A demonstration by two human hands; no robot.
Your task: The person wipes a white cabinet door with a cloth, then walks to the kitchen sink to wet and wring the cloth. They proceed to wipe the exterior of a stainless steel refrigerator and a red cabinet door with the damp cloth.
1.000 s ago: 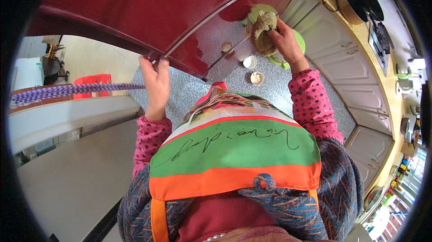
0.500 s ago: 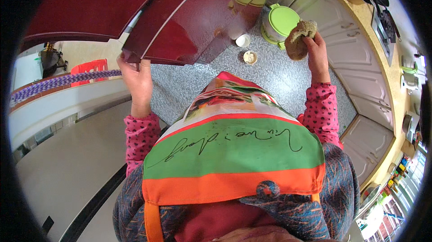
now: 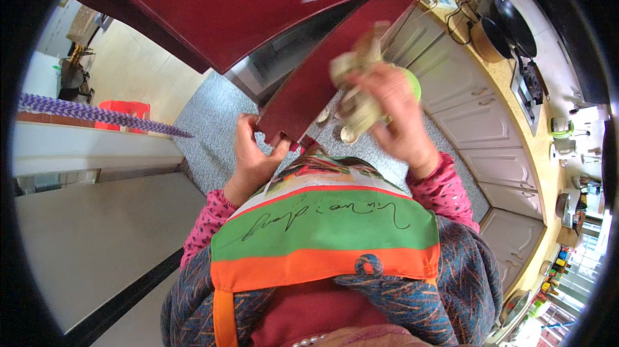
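Note:
My left hand [image 3: 253,161] grips the near edge of a glossy dark red door [image 3: 342,53], which stands swung out from a larger dark red unit [image 3: 251,8]. A dark grey inner space shows behind that door. In my right hand [image 3: 398,111] is a crumpled beige-brown cloth [image 3: 356,105], held over the right side of the door's outer face. Motion blurs the cloth and the fingers, and I cannot tell whether the cloth touches the door. A small bowl [image 3: 349,135] with pale contents rests on the floor below the cloth.
Behind my right hand, a lime-green lid [image 3: 412,86] partly shows. White cabinets [image 3: 464,111] and a yellowish counter [image 3: 503,86] with pans [image 3: 514,24] line the right side. On the left stand a grey surface [image 3: 109,218], a purple braided strip [image 3: 97,113] and a red plastic item [image 3: 122,111].
The dark red door has swung nearer, my left hand moving right and toward me with its edge. My right hand has brought the cloth leftward to the door's face.

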